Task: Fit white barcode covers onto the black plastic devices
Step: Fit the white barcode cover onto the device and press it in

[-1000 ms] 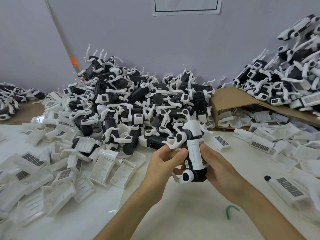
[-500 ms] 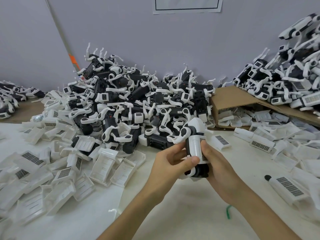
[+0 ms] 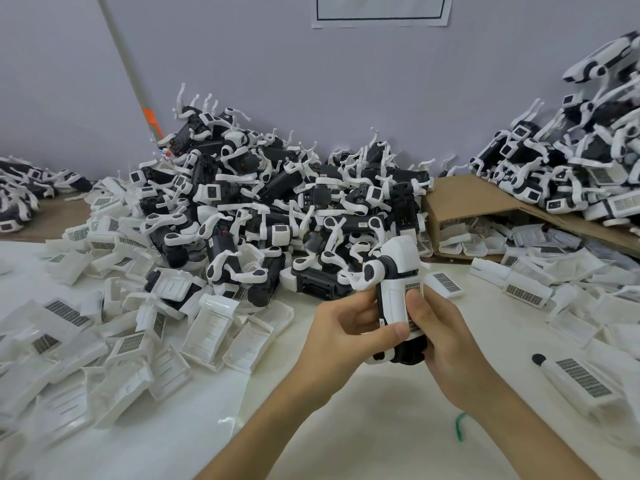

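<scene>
Quick rundown of the finishes here. The slim black plastic device in hand looks matt and dull. The white moulded plastic barcode cover on it is smooth with a soft sheen, and its printed barcode label looks like flat paper sticker. The loose white ribbed plastic covers on the left are the same smooth plastic. The brown cardboard box is dull and fibrous. The white tabletop and the grey wall are both matt, and the white paper sheet looks flat.
</scene>
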Demonstrator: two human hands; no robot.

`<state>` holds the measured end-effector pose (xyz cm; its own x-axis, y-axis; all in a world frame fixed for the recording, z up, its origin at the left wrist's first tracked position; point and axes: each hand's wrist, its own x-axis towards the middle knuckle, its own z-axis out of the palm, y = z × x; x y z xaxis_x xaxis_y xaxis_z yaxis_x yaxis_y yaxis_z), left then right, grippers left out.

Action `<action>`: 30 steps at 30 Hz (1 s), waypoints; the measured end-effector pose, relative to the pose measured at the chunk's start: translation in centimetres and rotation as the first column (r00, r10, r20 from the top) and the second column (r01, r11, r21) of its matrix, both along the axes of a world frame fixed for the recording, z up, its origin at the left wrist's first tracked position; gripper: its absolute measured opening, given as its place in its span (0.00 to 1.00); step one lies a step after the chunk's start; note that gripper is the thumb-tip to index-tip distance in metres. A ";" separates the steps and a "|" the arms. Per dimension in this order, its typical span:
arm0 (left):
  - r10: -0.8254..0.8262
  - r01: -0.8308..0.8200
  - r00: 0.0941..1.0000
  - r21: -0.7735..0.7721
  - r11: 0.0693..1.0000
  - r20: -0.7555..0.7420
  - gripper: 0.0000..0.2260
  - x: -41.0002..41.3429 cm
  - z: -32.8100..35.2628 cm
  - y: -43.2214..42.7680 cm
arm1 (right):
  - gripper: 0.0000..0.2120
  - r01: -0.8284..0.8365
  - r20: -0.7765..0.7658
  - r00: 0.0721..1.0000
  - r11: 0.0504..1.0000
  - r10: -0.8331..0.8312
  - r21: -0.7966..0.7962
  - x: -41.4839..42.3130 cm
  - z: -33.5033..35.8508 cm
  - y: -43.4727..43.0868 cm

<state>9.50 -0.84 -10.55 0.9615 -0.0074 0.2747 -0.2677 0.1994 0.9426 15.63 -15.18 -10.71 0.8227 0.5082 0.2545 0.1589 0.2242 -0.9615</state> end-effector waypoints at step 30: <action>0.100 -0.098 0.994 0.045 0.994 -0.040 0.13 0.6 -0.7 -0.2 | 0.14 0.029 0.237 0.971 0.968 0.032 -0.250 0.4 -1.0 -0.1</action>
<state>10.07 -1.06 -11.24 0.9689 0.0771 0.2350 -0.2436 0.1330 0.9607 16.06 -15.32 -11.71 0.7533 0.5817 0.3068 0.3888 -0.0176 -0.9212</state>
